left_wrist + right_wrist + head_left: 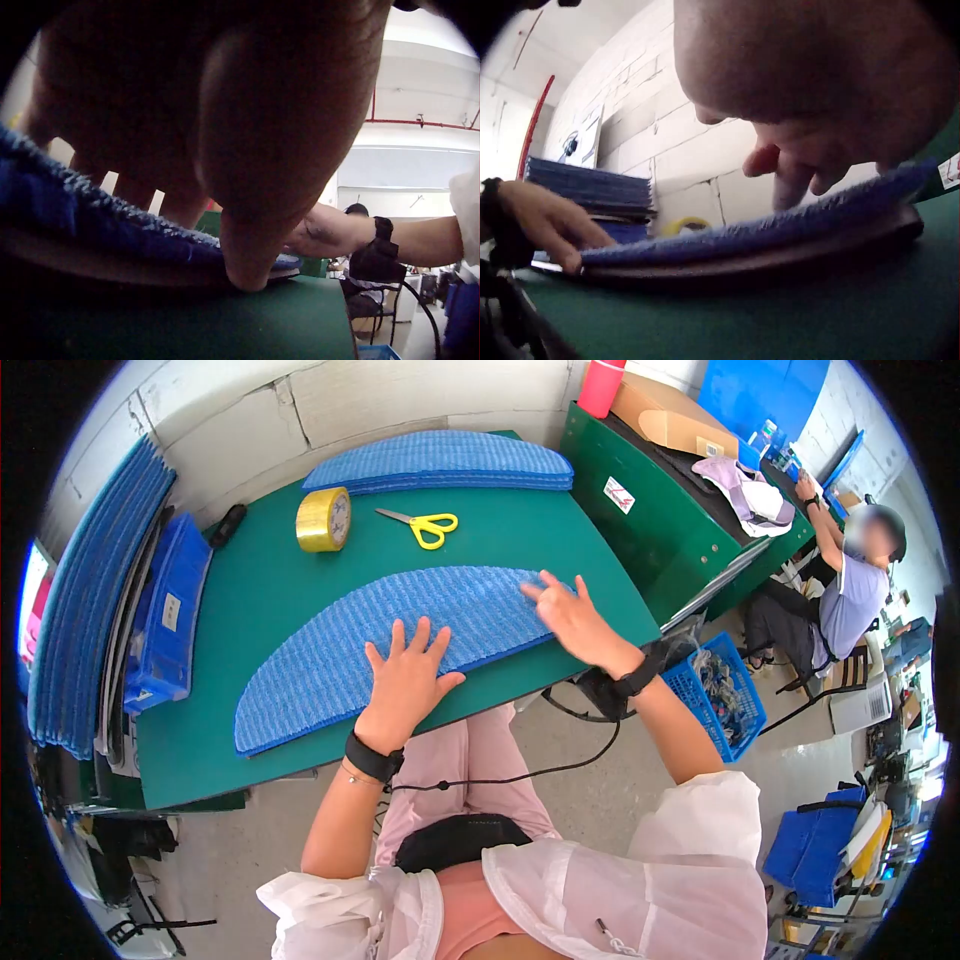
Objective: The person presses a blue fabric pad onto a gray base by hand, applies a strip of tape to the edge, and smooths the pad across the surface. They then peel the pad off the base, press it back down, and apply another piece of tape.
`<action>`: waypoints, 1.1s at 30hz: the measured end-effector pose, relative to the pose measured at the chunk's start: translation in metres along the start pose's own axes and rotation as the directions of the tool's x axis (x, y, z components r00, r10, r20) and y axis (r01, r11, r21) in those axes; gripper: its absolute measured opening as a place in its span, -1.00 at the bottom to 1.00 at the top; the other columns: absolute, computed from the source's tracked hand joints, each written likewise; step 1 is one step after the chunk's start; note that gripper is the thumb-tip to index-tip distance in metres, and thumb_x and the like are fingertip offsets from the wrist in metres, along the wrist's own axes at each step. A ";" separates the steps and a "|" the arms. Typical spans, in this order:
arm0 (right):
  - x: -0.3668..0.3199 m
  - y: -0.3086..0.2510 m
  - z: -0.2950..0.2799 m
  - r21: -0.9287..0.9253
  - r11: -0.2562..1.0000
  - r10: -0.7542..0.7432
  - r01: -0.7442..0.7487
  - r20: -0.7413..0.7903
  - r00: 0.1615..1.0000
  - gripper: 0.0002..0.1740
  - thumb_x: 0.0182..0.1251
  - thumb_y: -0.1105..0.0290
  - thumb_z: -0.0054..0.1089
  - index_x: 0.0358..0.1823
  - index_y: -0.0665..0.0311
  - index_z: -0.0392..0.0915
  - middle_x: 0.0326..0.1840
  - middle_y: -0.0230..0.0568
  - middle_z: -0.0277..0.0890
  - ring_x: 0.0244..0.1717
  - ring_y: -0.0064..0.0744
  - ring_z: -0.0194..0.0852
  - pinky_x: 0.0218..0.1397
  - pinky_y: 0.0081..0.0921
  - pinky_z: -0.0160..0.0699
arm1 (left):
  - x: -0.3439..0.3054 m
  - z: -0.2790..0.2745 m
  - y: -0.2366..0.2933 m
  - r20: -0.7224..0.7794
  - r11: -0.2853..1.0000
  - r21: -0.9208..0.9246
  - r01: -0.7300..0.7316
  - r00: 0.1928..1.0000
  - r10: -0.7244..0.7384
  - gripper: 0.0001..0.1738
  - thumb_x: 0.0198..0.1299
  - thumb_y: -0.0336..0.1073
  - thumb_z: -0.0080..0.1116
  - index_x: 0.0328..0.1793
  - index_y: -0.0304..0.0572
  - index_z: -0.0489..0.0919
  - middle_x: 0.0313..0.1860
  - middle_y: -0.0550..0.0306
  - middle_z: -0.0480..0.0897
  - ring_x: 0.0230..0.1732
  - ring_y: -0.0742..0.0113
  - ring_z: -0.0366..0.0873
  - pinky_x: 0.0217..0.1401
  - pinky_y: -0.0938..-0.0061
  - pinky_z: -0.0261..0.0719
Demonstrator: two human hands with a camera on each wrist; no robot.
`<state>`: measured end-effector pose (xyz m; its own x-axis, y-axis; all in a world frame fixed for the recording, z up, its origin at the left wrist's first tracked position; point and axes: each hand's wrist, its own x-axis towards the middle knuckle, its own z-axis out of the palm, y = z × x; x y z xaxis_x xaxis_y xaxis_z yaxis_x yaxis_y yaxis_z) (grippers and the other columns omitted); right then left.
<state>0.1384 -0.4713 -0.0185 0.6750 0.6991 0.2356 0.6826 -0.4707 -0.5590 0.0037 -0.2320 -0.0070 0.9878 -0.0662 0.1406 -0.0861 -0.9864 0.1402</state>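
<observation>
A half-moon mat [400,625] with light and dark blue striped pile lies flat on the green table [230,610]. My left hand [405,685] rests on its front edge with fingers spread. In the left wrist view the thumb [251,255] of that hand reaches down over the mat's edge. Over the mat's right end is my right hand [575,620], slightly blurred, with some fingers extended. The right wrist view shows its fingertips [791,187] right at the pile, with a darker layer showing beneath the mat.
Behind the mat are a yellow tape roll [323,520], yellow-handled scissors [432,530] and stacked blue mats [440,460]. More mats [95,600] stand upright at left beside a blue bin [172,615]. A blue basket [715,695] sits on the floor at right; a person [850,590] sits beyond.
</observation>
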 end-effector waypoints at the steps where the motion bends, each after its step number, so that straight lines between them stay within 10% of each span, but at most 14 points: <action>1: 0.000 -0.001 0.005 -0.188 0.982 -0.006 0.014 0.045 0.999 -0.54 0.46 0.01 -0.34 0.06 0.21 0.36 0.31 -0.22 0.28 0.46 -0.12 -0.08 0.43 0.23 -0.49 | 0.000 0.000 0.000 -0.001 1.000 0.001 0.002 1.000 -0.002 -0.31 0.02 -0.01 0.25 0.30 -0.03 0.36 0.34 -0.04 0.28 0.36 -0.24 0.15 0.12 -0.43 0.21; 6: 0.002 -0.015 0.002 -0.307 0.951 0.077 -0.045 0.091 0.993 -0.50 0.46 0.00 -0.35 0.15 0.20 0.33 0.30 -0.19 0.28 0.47 -0.15 -0.09 0.42 0.24 -0.53 | -0.001 0.001 -0.001 -0.015 1.000 -0.002 0.003 1.000 -0.003 -0.30 0.02 0.00 0.25 0.30 -0.02 0.36 0.34 -0.04 0.29 0.36 -0.24 0.15 0.12 -0.43 0.20; 12: 0.007 -0.003 -0.003 0.322 0.945 0.064 -0.053 -0.024 0.998 -0.40 0.48 -0.07 -0.54 0.21 0.19 0.32 0.26 -0.26 0.32 0.50 -0.15 -0.16 0.44 0.14 -0.61 | 0.000 -0.001 -0.001 0.061 1.000 -0.003 0.029 0.998 -0.029 -0.30 0.08 0.03 0.18 0.35 0.04 0.31 0.39 -0.05 0.23 0.37 -0.26 0.13 0.16 -0.44 0.14; 21: 0.007 -0.029 0.012 -0.262 0.965 0.047 -0.012 0.128 0.991 -0.50 0.49 0.01 -0.49 0.06 0.21 0.33 0.36 -0.18 0.23 0.49 -0.18 -0.13 0.45 0.12 -0.59 | 0.000 -0.003 0.001 0.055 1.000 -0.001 0.027 0.998 -0.027 -0.30 0.07 0.02 0.20 0.33 0.02 0.32 0.37 -0.05 0.25 0.37 -0.25 0.14 0.15 -0.43 0.16; 25: 0.008 -0.008 0.014 -0.089 0.996 0.036 -0.028 0.088 0.995 -0.51 0.49 -0.01 -0.54 -0.10 0.22 0.30 0.37 -0.19 0.22 0.49 -0.17 -0.14 0.47 0.06 -0.58 | 0.001 0.000 0.000 0.030 1.000 0.018 0.014 0.999 -0.014 -0.30 0.07 0.02 0.20 0.33 0.01 0.32 0.36 -0.06 0.26 0.36 -0.24 0.15 0.14 -0.43 0.17; 27: 0.015 -0.003 0.006 0.290 0.955 0.034 -0.065 0.112 0.993 -0.39 0.48 -0.06 -0.54 0.30 0.13 0.28 0.29 -0.19 0.25 0.50 -0.16 -0.17 0.45 0.10 -0.58 | 0.001 0.000 -0.001 0.028 1.000 0.025 0.015 0.999 -0.016 -0.30 0.06 0.02 0.20 0.33 0.01 0.32 0.36 -0.06 0.26 0.36 -0.25 0.16 0.14 -0.43 0.18; 33: 0.013 -0.022 0.023 0.099 0.995 0.006 -0.010 0.038 0.999 -0.44 0.48 -0.02 -0.45 0.26 0.16 0.31 0.20 -0.20 0.33 0.47 -0.16 -0.09 0.42 0.19 -0.52 | 0.001 0.000 -0.001 0.018 1.000 0.020 0.008 1.000 -0.008 -0.30 0.06 0.03 0.20 0.33 0.01 0.32 0.36 -0.07 0.26 0.35 -0.25 0.16 0.13 -0.43 0.18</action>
<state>0.1257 -0.4393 -0.0213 0.6681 0.7161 0.2021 0.6449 -0.4219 -0.6372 0.0044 -0.2312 -0.0075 0.9907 -0.0612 0.1217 -0.0761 -0.9896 0.1220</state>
